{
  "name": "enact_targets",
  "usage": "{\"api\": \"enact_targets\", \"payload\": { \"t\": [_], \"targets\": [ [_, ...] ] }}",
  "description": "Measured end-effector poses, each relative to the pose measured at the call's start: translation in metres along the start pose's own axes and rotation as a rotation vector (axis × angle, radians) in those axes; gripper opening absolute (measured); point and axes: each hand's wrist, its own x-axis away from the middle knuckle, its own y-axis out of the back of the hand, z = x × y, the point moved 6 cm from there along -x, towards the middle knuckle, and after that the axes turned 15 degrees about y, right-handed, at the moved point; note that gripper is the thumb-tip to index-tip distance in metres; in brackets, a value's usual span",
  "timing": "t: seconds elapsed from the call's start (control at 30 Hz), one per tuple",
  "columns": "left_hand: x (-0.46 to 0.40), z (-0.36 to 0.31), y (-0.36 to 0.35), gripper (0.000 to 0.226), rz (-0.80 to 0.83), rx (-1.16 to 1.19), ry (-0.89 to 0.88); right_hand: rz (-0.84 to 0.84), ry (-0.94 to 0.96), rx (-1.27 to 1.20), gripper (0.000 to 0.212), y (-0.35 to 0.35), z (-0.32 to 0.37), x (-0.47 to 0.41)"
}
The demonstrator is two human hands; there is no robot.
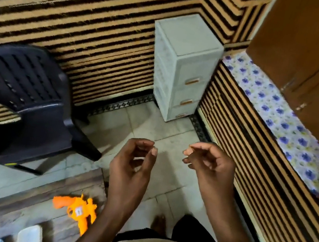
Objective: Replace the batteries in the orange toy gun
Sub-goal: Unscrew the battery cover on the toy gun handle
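Head view: orange plastic toy gun (76, 211) lies flat on wood-grain tabletop (13, 208), its long axis running diagonally; left hand (134, 159) and right hand (208, 163) loosely curled, holding nothing.

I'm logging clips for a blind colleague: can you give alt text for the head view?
Both hands, left and right, are raised over the tiled floor with fingers loosely curled, holding nothing. The orange toy gun lies untouched on a wooden table at lower left. A dark chair and a white drawer unit stand by the striped wall.
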Motion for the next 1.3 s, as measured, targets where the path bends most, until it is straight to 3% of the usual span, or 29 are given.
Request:
{"api": "enact_targets", "payload": {
  "t": [0.37,0.6,0.87,1.1,1.3],
  "targets": [
    [-0.155,0.0,0.055,0.003,-0.511,0.011,0.172,0.613,0.041,-0.066,0.01,-0.191,-0.047,-0.174],
    [-0.196,-0.023,0.094,0.004,-0.964,0.146,0.306,1.107,0.064,-0.094,0.013,-0.336,-0.038,-0.243],
    [-0.175,0.005,0.158,0.006,-1.365,0.236,0.392,1.443,0.063,-0.204,0.009,-0.458,-0.028,-0.192],
    [-0.134,0.032,0.219,0.009,-1.565,0.306,0.441,1.754,0.257,-0.213,0.014,-0.519,-0.007,-0.103],
    [-0.098,0.053,0.262,0.007,-1.725,0.361,0.496,1.9,0.282,-0.23,0.01,-0.577,-0.006,-0.031]
  ]
}}
